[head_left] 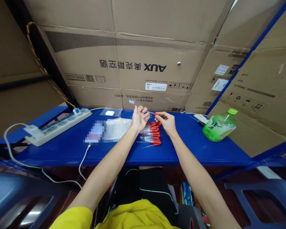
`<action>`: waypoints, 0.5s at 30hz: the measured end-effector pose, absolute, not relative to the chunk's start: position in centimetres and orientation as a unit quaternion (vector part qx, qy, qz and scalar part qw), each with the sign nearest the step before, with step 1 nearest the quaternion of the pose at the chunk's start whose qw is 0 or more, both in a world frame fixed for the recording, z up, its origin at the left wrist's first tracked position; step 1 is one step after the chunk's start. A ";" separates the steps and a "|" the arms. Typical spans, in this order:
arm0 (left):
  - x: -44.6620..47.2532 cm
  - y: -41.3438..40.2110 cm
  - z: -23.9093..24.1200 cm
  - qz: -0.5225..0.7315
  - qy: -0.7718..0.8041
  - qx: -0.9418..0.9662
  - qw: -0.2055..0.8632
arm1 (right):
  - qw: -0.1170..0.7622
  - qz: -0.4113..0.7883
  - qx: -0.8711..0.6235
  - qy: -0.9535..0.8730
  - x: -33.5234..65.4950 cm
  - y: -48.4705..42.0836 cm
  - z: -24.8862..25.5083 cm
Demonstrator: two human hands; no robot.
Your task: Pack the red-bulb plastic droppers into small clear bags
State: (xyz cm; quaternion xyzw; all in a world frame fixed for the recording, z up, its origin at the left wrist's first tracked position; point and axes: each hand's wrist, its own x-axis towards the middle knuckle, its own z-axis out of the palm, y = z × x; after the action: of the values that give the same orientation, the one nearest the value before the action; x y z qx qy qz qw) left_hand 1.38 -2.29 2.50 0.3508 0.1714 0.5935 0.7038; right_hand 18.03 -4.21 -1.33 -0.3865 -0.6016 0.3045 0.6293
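Here, at the far end of the row of red-ended sticks point(154, 135), the right hand point(166, 122) pinches a single stick point(154, 113) lying crosswise, pointing toward the half-curled left hand point(140, 119), whose grip I cannot tell.

Smooth blue desk point(181, 154), laid along its left side with a slanting white power strip point(66, 123). Toward the back, a small white case point(110, 113) on a clear sheet point(118, 112). Nearer the front, a pixelated phone point(95, 132), with a white cable point(84, 157) running from its near end over the front edge. Just to the right, flat clear bags point(116, 129); then a close-packed row of red-handled pieces point(155, 136), thin shafts pointing left. Far right, a green bottle point(219, 126) near a pale flat item point(201, 119).
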 end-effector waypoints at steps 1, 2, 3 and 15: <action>1.4 -2.3 2.5 0.594 0.172 0.351 0.703 | 0.630 0.305 -0.388 -0.599 18.0 -4.3 -1.3; 1.4 -2.3 2.5 0.594 0.171 0.351 0.703 | 0.633 0.304 -0.389 -0.596 17.9 -4.4 -1.2; 1.4 -2.4 2.5 0.593 0.168 0.352 0.704 | 0.637 0.304 -0.388 -0.592 17.9 -4.4 -1.2; 1.5 -2.2 2.2 0.579 0.138 0.353 0.722 | 0.644 0.275 -0.388 -0.599 17.6 -4.7 -1.1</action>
State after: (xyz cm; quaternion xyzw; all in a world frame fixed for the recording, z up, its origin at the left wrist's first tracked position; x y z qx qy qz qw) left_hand 1.45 -2.15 2.19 0.3529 0.1382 0.5790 0.7219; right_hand 17.62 -4.70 -1.08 -0.3880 -0.5989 0.2748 0.6444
